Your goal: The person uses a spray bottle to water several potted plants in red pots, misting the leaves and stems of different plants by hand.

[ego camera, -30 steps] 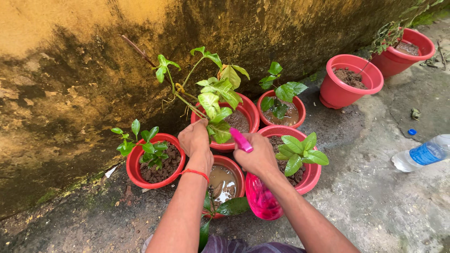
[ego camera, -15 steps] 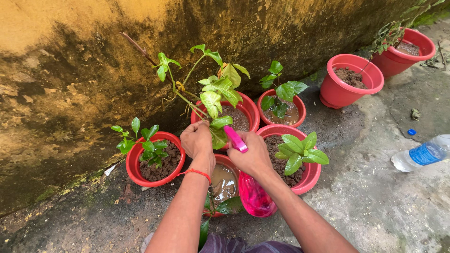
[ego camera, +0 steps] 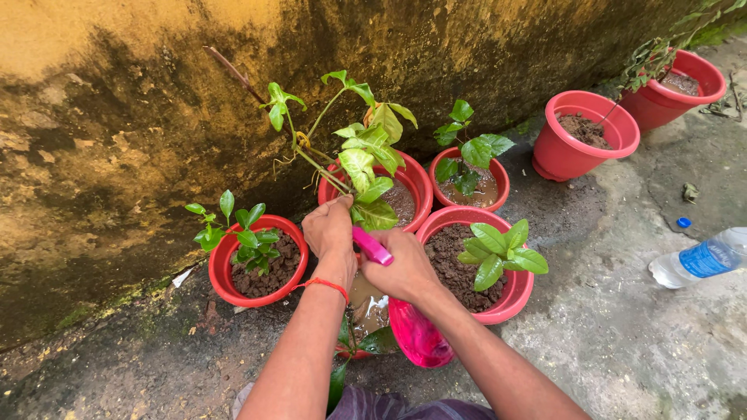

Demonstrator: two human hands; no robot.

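A person crouches at a cluster of red pots against a stained yellow wall (ego camera: 117, 117). The right hand (ego camera: 405, 268) is wrapped around a pink spray bottle (ego camera: 416, 330), its nozzle (ego camera: 372, 246) pointing up and left toward the tall plant (ego camera: 358, 155) in the pot (ego camera: 416, 187) just behind both hands. The left hand (ego camera: 331, 227), a red thread at its wrist, is closed on the base of that plant's stem, pinching it just in front of the pot's near rim.

The risks look plain enough. The stem leans far toward the wall, and a hard pull from the pinching hand could snap it or lift the roots. The forearms hang over the small muddy pot (ego camera: 366, 307) just in front of the tall plant's pot, so a dropped elbow might tip it or crush its dark leaves. The nozzle sits close to the foliage and could bruise a leaf.
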